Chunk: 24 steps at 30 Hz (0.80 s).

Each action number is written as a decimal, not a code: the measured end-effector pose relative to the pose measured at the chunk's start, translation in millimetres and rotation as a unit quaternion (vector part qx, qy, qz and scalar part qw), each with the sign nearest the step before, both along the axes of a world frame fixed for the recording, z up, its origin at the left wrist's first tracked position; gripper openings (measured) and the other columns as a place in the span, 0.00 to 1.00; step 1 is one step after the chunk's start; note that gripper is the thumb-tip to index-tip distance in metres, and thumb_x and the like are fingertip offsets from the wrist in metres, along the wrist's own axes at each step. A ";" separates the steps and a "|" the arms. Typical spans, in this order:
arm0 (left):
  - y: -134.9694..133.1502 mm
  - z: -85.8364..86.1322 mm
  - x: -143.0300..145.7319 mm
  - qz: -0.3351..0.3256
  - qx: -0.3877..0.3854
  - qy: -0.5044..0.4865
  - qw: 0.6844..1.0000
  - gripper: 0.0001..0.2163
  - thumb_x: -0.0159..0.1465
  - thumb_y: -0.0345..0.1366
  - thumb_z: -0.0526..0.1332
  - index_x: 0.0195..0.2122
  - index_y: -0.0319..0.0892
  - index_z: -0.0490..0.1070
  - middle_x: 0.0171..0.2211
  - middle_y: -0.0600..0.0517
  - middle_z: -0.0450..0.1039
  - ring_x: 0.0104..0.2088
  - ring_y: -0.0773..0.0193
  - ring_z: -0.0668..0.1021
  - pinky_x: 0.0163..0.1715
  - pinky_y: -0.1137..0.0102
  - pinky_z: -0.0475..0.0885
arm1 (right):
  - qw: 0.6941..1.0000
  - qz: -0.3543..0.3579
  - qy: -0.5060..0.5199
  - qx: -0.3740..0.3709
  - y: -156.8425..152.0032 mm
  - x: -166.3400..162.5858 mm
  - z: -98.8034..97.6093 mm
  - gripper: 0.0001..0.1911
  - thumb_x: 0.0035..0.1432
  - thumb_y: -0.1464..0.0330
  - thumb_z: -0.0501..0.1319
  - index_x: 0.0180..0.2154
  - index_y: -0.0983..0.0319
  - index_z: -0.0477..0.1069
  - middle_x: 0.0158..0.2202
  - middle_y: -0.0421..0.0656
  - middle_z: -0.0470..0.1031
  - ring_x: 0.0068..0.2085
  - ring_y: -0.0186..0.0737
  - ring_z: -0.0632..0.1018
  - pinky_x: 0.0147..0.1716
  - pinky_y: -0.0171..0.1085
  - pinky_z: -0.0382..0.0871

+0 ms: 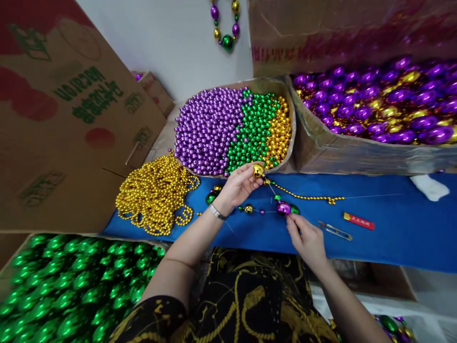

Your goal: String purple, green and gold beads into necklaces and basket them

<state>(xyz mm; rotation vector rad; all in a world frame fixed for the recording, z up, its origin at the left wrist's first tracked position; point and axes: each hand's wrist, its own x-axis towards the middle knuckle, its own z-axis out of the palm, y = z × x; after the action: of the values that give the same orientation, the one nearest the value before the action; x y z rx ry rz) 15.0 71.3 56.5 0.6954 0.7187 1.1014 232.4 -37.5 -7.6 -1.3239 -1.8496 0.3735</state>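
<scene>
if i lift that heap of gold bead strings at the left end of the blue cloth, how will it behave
The heap of gold bead strings will probably sag rather than hold its shape, since its edges curl in loose loops. It may snag, as strands cross all over. The shiny, smooth-looking surface suggests it could feel slippery.

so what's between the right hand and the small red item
The head view shows a pair of metal snips lying there, on the blue surface between the right hand and the small red item.
</scene>
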 end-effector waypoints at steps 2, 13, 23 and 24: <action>-2.6 -0.3 -4.7 0.000 0.008 0.005 1.000 0.18 0.58 0.43 0.70 0.46 0.41 0.77 0.38 0.48 0.77 0.30 0.70 0.78 0.30 0.75 0.74 | 1.000 0.005 -0.003 -0.003 -0.6 -2.4 0.2 0.11 0.67 0.65 0.54 0.40 0.59 0.75 0.31 0.44 0.81 0.28 0.38 0.81 0.36 0.35 0.77; -14.4 -2.0 0.1 0.074 0.084 0.047 0.993 0.12 0.60 0.41 0.68 0.44 0.45 0.76 0.41 0.51 0.76 0.42 0.65 0.78 0.46 0.65 0.76 | 1.000 0.019 -0.013 0.007 -6.0 -9.3 6.4 0.10 0.67 0.67 0.54 0.40 0.60 0.74 0.32 0.43 0.81 0.29 0.36 0.81 0.35 0.33 0.75; -19.9 -4.0 6.7 0.115 0.073 0.047 0.990 0.16 0.54 0.37 0.73 0.43 0.44 0.75 0.42 0.51 0.74 0.42 0.67 0.76 0.44 0.69 0.74 | 1.000 0.015 -0.012 0.004 -7.8 -11.0 6.5 0.11 0.67 0.66 0.54 0.39 0.59 0.75 0.31 0.43 0.81 0.28 0.37 0.81 0.34 0.34 0.76; -20.1 -4.2 6.8 0.116 0.074 0.048 0.989 0.16 0.54 0.37 0.73 0.43 0.44 0.75 0.43 0.52 0.74 0.42 0.68 0.76 0.44 0.70 0.73 | 1.000 0.014 -0.012 0.005 -8.1 -10.8 6.4 0.11 0.67 0.66 0.54 0.39 0.59 0.75 0.31 0.43 0.81 0.28 0.37 0.81 0.34 0.34 0.76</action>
<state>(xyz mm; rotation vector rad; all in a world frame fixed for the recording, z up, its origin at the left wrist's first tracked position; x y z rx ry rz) 21.8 51.2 52.3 0.8102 0.8205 1.3527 221.5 -45.6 -1.2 -1.3022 -1.8906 0.3643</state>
